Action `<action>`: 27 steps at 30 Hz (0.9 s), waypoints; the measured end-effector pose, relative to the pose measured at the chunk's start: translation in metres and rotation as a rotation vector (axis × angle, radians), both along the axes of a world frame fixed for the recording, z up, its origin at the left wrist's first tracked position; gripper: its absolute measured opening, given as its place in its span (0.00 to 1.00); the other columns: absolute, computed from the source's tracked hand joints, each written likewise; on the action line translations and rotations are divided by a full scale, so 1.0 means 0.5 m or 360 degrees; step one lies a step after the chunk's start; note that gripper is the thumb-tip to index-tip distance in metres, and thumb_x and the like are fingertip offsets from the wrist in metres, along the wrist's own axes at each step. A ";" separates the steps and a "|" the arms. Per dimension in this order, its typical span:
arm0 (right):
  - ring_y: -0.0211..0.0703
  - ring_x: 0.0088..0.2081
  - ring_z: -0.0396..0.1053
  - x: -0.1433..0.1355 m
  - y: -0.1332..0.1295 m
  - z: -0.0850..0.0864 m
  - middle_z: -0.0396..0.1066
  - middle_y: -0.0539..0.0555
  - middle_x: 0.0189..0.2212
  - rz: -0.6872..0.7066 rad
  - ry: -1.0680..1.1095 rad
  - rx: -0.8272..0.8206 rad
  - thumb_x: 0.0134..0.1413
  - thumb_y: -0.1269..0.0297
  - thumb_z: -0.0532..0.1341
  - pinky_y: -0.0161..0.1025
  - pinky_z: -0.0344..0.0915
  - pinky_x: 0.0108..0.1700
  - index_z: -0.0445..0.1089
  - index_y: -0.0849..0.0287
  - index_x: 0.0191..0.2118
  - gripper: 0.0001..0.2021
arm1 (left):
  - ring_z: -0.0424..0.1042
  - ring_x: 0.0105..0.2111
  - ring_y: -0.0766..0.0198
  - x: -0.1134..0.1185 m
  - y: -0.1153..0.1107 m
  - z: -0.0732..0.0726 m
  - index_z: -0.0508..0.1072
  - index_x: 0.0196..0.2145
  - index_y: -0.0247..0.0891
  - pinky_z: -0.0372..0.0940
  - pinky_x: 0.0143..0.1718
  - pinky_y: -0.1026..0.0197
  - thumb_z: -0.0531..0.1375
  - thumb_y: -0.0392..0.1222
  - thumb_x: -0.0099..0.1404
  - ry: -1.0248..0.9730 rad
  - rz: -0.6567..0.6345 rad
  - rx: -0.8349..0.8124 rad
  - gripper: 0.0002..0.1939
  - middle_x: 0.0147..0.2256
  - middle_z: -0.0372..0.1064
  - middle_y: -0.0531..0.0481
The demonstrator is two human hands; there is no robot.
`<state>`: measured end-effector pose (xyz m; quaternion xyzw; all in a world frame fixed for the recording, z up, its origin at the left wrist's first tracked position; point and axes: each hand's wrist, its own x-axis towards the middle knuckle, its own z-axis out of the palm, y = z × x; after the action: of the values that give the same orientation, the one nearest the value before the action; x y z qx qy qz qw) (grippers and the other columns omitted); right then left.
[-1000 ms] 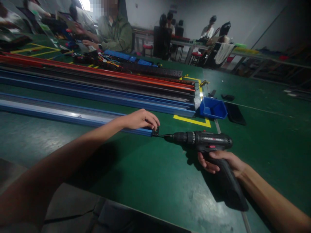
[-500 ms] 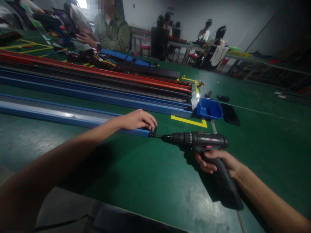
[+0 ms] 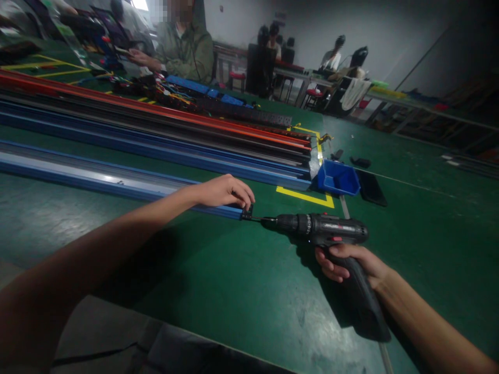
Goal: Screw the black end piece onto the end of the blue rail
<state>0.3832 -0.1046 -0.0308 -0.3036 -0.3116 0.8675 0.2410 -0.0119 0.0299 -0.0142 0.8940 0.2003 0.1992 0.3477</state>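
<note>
My right hand [image 3: 351,262] is wrapped around the grip of a black cordless drill [image 3: 335,228], which lies nearly level and points left. Its long bit [image 3: 257,219] reaches a small black end piece [image 3: 247,212] at the right end of a blue metal rail [image 3: 128,181]. Over that rail end lies my left hand [image 3: 226,192], its fingers curled down and pinching the black end piece. The tip of the bit is too small to make out where it meets the piece.
Behind are more blue, black and orange rails [image 3: 195,111]. A blue bin [image 3: 338,177] stands at their right end, beside a dark flat object [image 3: 372,188]. Wires and blue parts [image 3: 210,92] lie further back, where a person in a green jacket [image 3: 187,52] sits.
The whole view has shifted slightly. Both hands, the drill and the rail end keep the same places relative to each other.
</note>
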 end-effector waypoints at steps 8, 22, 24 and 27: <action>0.28 0.21 0.62 -0.003 0.000 0.005 0.72 0.55 0.28 -0.0028 -0.0045 -0.0038 0.60 0.65 0.70 0.29 0.68 0.28 0.81 0.72 0.40 0.11 | 0.81 0.39 0.69 -0.002 0.000 -0.002 0.86 0.35 0.41 0.70 0.43 0.71 0.62 0.29 0.66 0.0008 -0.0012 0.0035 0.13 0.45 0.82 0.50; 0.28 0.21 0.61 -0.003 0.002 0.004 0.73 0.57 0.31 0.0011 -0.0012 0.0028 0.63 0.64 0.67 0.29 0.68 0.28 0.79 0.72 0.43 0.12 | 0.81 0.41 0.68 -0.002 0.000 -0.001 0.86 0.35 0.42 0.70 0.45 0.69 0.62 0.31 0.67 0.0001 -0.0018 0.0063 0.12 0.45 0.82 0.49; 0.28 0.21 0.61 -0.003 0.002 0.003 0.73 0.57 0.31 0.0007 -0.0025 0.0017 0.63 0.64 0.68 0.29 0.68 0.28 0.80 0.72 0.43 0.12 | 0.81 0.41 0.67 -0.003 0.000 -0.001 0.86 0.35 0.43 0.70 0.44 0.69 0.63 0.31 0.67 -0.0004 -0.0020 0.0063 0.12 0.45 0.82 0.49; 0.28 0.21 0.61 -0.002 0.003 0.002 0.73 0.56 0.31 0.0015 -0.0044 0.0012 0.63 0.64 0.68 0.28 0.68 0.28 0.80 0.72 0.44 0.12 | 0.81 0.41 0.67 -0.003 0.000 -0.001 0.86 0.35 0.43 0.70 0.44 0.68 0.63 0.33 0.67 -0.0013 -0.0007 0.0037 0.11 0.45 0.83 0.49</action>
<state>0.3824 -0.1032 -0.0296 -0.3133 -0.3198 0.8631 0.2338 -0.0133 0.0298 -0.0146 0.8976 0.1946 0.2045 0.3386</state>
